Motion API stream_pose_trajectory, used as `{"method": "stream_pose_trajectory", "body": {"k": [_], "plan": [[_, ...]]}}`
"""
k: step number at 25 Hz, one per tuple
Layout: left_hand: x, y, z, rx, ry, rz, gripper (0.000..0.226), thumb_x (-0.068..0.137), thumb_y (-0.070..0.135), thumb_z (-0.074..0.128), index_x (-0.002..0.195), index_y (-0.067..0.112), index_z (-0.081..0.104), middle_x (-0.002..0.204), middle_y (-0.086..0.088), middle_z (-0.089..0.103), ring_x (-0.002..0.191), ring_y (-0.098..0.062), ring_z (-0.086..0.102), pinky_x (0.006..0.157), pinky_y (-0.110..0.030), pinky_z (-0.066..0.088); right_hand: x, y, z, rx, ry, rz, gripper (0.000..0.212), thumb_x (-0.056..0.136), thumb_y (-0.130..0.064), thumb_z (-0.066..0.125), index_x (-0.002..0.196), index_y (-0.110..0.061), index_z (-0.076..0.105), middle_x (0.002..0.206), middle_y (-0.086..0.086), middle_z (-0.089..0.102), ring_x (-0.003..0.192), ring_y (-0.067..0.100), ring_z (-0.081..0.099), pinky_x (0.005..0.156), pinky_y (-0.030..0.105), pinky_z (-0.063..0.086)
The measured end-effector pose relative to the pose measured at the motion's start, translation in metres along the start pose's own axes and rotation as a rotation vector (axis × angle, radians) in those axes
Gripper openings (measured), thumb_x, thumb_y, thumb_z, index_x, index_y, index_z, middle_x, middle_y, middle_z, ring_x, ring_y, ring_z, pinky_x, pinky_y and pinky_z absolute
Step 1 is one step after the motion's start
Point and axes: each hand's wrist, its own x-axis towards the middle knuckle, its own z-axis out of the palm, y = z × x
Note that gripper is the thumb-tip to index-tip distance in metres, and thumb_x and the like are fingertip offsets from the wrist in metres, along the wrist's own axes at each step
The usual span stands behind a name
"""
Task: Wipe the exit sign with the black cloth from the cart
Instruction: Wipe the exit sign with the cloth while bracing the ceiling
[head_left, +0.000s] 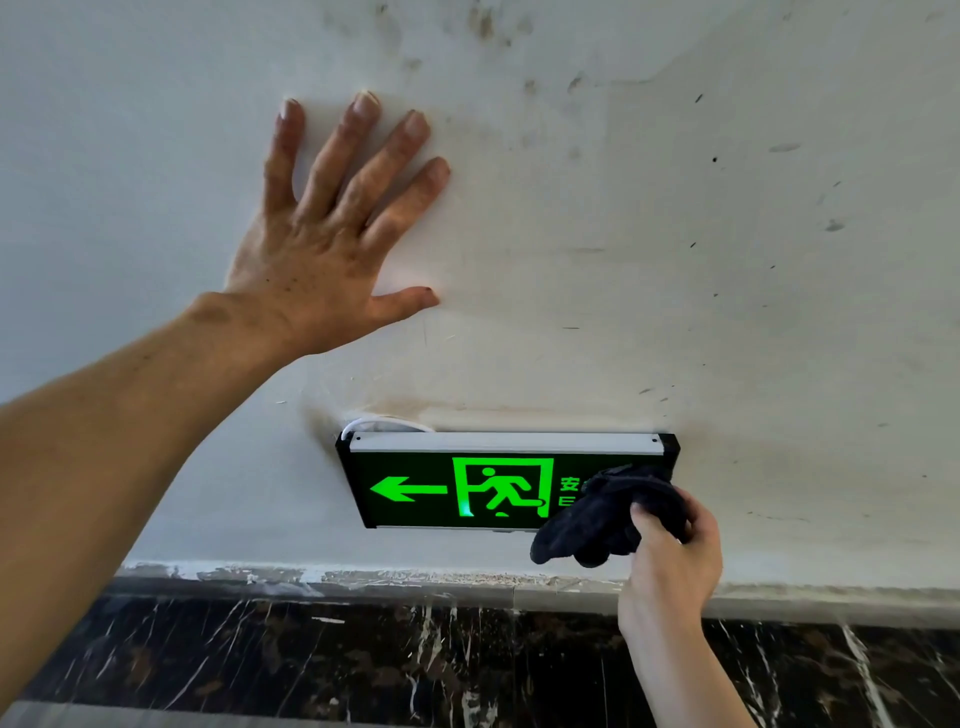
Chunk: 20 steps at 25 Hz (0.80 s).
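Your left hand (332, 228) is spread flat against the white wall (675, 234), fingers wide and holding nothing; it looks to be bracing you while you lean in. Your right hand (675, 551) is closed around the black cloth (608, 514), thumb on the near side and the rest of the fingers wrapped behind the bunched fabric.

The exit sign (457, 488) sits low on the wall, just above the pale strip that tops the dark marble skirting (363, 654). It is lit green, with the arrow pointing left and the running figure in the middle. The cloth is pressed against the right end of the sign's face, covering most of the lettering there, with a loose fold hanging below the sign's lower edge.

You appear to be in the wiping step itself, working on the right end. The arrow, the figure and the pale top rail are uncovered. The next move likely calls for drawing the cloth left across the face with even pressure, keeping clear of the white wire (384, 422) looping out at the top left corner.
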Motion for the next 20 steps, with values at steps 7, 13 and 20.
{"method": "stream_pose_trajectory", "body": {"k": [7,13,20], "plan": [[0.001,0.000,0.001,-0.024,-0.015,0.009,0.109,0.084,0.069,0.054,0.154,0.033,-0.022,0.159,0.008,-0.012,0.146,-0.027,-0.007,0.113,-0.066,-0.005,-0.014,0.009,0.007,-0.317,-0.074,-0.194,0.060,0.067,-0.017,0.082,0.114,-0.029,0.047,0.119,0.004,0.049,0.100,0.017,0.056,0.072,0.020,0.044],[0.002,-0.003,0.008,-0.002,0.033,0.030,0.113,0.084,0.071,0.057,0.156,0.030,-0.019,0.160,-0.001,0.004,0.145,-0.040,0.007,0.110,-0.072,0.005,-0.034,0.025,0.029,-0.471,-0.084,-0.345,0.050,0.071,-0.004,0.077,0.105,-0.031,0.054,0.109,-0.001,0.049,0.085,0.014,0.055,0.072,0.017,0.042],[0.004,-0.001,0.004,0.013,0.035,0.042,0.101,0.083,0.071,0.052,0.157,0.026,-0.001,0.159,-0.001,0.009,0.144,-0.038,0.008,0.111,-0.067,0.003,-0.106,0.052,0.077,-0.481,-0.424,-0.261,0.041,0.074,-0.002,0.074,0.089,-0.038,0.061,0.101,-0.010,0.058,0.090,-0.005,0.055,0.076,0.010,0.045]]}}
